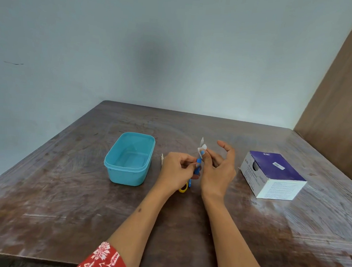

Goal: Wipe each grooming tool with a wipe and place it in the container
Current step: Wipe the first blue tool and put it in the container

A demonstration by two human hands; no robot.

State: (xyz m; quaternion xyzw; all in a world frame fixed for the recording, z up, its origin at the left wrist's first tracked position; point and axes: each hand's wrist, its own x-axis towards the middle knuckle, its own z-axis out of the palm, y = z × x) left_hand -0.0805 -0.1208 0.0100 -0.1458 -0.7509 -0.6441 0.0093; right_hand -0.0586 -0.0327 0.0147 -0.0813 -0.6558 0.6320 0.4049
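Observation:
My left hand (177, 170) grips a small pair of scissors (197, 168) with blue and yellow handles, held upright above the table's middle, blade tip pointing up. My right hand (218, 167) pinches a small white wipe (202, 149) against the blade between thumb and forefinger, its other fingers spread. The yellow handle ring (183, 188) shows below my left hand. A light blue plastic container (115, 164) sits open and empty to the left of my hands.
A purple and white box of alcohol swabs (271, 174) lies on the brown table (64, 198) to the right. A small torn wrapper (162, 159) lies behind my left hand. A wall stands behind, a brown panel at right.

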